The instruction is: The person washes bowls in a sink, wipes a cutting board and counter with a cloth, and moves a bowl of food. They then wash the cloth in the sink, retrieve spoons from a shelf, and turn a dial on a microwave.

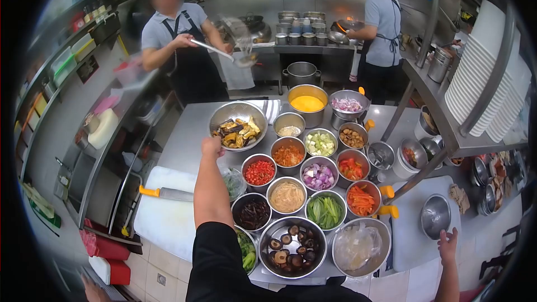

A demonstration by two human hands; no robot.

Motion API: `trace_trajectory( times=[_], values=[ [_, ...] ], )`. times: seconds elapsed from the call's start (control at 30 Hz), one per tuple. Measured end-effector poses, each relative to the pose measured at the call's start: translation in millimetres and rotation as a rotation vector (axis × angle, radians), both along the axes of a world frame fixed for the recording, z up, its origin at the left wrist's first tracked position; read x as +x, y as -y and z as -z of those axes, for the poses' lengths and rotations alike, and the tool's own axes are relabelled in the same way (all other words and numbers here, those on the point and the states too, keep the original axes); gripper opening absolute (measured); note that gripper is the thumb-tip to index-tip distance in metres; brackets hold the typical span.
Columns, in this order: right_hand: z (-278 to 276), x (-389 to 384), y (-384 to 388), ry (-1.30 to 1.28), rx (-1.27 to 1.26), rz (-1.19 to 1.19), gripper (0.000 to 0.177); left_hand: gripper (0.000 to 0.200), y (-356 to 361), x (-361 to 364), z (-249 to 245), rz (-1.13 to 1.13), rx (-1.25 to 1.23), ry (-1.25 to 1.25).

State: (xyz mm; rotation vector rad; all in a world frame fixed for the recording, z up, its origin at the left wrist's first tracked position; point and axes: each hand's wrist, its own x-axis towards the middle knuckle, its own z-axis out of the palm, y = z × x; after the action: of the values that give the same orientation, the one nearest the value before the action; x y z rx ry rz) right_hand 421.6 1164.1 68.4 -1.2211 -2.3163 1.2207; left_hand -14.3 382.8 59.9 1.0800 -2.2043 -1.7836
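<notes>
My left hand is closed at the near left rim of a wide metal bowl, which holds pieces of fried eggplant. Its bare forearm crosses the table between a chef's knife and a tub of chopped red chillies. At the far right, my right hand has its fingers apart, right by the near rim of a small metal bowl. Between the arms stand tubs of dried chillies, red onion, cut greens and a large bowl of mushrooms.
White cutting boards lie on both sides. Yellow soup stands in a pot at the back. One co-worker holds a long-handled ladle; another works at a flaming wok. Stacked plates fill the right shelf. Another hand shows lower left.
</notes>
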Motion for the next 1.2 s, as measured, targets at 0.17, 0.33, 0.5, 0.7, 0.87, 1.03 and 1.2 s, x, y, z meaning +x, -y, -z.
trace_trajectory(
  times=[0.17, 0.33, 0.5, 0.7, 0.87, 1.03, 1.2],
  values=[
    [6.4, -7.4, -6.7, 0.011, -0.082, 0.067, 0.087, 0.025, -3.6, -0.7, -16.3, -0.023, 0.125, -0.068],
    [7.8, -16.0, -14.1, 0.023, -0.174, 0.097, 0.088, 0.025, 2.1, 9.9, -39.4, -0.033, 0.259, -0.325],
    [12.0, -34.4, -18.9, -0.016, -0.192, 0.108, 0.077, 0.045, -31.9, 59.9, -97.1, 0.11, 0.457, -0.487],
    [25.6, -53.6, -27.9, -0.103, -0.032, -0.155, 0.045, 0.042, -115.3, 188.7, -124.3, 0.354, 0.5, -0.352],
    [-3.4, -50.3, -20.8, -0.086, -0.221, -0.167, 0.039, 0.045, -237.0, 287.8, -154.6, 0.499, 0.569, -0.26],
    [-0.4, -28.5, -29.1, -0.117, -0.362, -0.21, 0.047, 0.066, -354.5, 350.7, -161.2, 0.717, 0.774, -0.178],
    [15.8, -8.9, -53.8, -0.348, -0.46, -0.129, 0.082, 0.067, -467.9, 366.4, -148.2, 0.79, 0.826, -0.161]
  ],
)
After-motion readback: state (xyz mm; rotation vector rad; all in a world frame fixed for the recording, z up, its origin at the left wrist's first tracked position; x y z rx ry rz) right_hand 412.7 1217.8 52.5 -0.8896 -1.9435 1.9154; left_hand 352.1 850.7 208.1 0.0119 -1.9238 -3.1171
